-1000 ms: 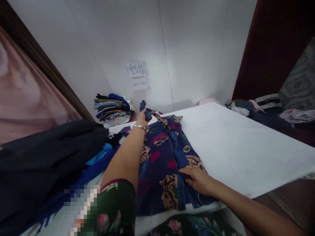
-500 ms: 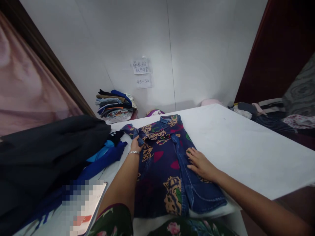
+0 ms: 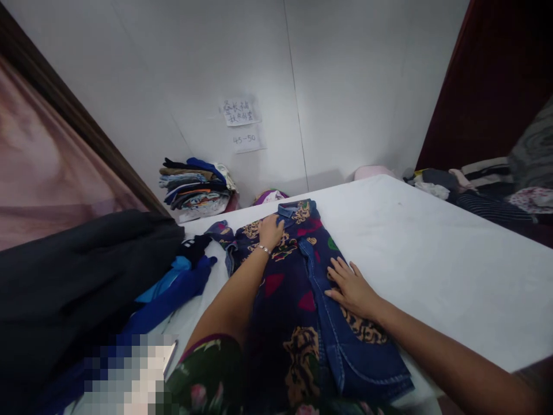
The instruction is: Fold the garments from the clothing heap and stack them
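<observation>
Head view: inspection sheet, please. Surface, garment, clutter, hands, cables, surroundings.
Surface: white table, slight marks near the far edge.
Garment: patterned blue jacket laid out, collar at the far end; denim front edge shows.
Clutter: dark cloth and blue cloth heaped at left; folded pile at far left; loose clothes beyond the far right edge.
Hands: left hand on the jacket near the collar, grip unclear; right hand open on its right side.
Cables: nothing seen.
Surroundings: pale wall with two paper notes; pink curtain at left.
</observation>
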### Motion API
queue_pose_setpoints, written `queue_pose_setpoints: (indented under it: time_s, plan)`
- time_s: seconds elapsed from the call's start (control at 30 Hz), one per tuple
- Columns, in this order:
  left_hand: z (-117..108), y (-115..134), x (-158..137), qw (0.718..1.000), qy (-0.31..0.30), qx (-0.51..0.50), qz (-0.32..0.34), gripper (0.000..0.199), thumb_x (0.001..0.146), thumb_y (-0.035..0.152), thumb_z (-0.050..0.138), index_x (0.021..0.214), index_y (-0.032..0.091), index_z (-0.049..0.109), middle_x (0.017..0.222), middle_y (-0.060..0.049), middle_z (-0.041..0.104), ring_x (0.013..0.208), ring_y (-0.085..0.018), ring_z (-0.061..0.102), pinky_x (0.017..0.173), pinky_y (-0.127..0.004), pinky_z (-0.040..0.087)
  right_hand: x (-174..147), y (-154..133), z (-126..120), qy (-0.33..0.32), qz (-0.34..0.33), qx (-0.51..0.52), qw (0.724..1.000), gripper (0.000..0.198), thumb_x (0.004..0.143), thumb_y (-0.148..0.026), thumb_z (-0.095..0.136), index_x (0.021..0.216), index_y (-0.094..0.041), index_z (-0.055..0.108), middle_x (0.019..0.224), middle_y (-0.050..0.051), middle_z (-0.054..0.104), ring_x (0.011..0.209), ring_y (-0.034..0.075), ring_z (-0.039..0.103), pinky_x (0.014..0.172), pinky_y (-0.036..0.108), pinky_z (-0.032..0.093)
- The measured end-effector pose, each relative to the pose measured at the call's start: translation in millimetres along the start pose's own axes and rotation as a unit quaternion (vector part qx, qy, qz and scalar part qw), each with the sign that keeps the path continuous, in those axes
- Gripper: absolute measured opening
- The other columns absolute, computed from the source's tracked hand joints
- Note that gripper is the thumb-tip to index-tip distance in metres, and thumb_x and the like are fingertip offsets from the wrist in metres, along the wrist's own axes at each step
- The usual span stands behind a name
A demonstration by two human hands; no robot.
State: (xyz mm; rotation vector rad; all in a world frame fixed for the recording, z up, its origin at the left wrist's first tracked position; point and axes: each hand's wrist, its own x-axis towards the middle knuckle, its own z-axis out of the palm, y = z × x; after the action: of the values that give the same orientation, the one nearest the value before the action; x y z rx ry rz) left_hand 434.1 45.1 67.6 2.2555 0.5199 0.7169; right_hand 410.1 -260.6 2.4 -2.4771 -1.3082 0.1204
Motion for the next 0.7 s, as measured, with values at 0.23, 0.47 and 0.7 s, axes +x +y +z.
queue_pose_setpoints:
  time_s: [0.23,0.47,0.7]
  plan:
    - [82.5,15.7,40.8,0.992,-0.027,-0.106,-0.057,0.015,0.073,0.018,0.069,0.073,0.018,0.055,0.113,-0.015,0.062,0.127,-0.03,0.038,0.11,-0.04,0.015,-6.7,11.2,23.1,-0.01,0.029,-0.001,1.0,0.071,0.09,-0.06,0.035,0.144,-0.014,0.037,0.152,0.015,0.027,0.142,0.031,0.017,0.113,0.055,0.014]
    - [114.9,5.3,82.3,0.986,-0.007,-0.08,-0.145,0.027,0.072,0.022,0.069,0.06,0.02,0.044,0.098,-0.014,0.065,0.124,-0.031,0.047,0.101,-0.044,0.032,-4.9,10.0,26.0,-0.002,0.021,0.001,1.0,0.068,0.089,-0.054,0.043,0.143,-0.013,0.039,0.152,0.015,0.027,0.142,0.032,0.018,0.112,0.056,0.015]
    - [124.7,-20.4,94.5,0.982,-0.005,-0.088,-0.168,0.03,0.064,0.014,0.069,0.048,0.02,0.044,0.088,-0.011,0.068,0.118,-0.028,0.053,0.097,-0.039,0.038,-6.3,8.2,30.3,0.018,0.018,0.004,1.0,0.066,0.087,-0.046,0.052,0.143,-0.015,0.04,0.151,0.015,0.03,0.141,0.033,0.02,0.113,0.056,0.015]
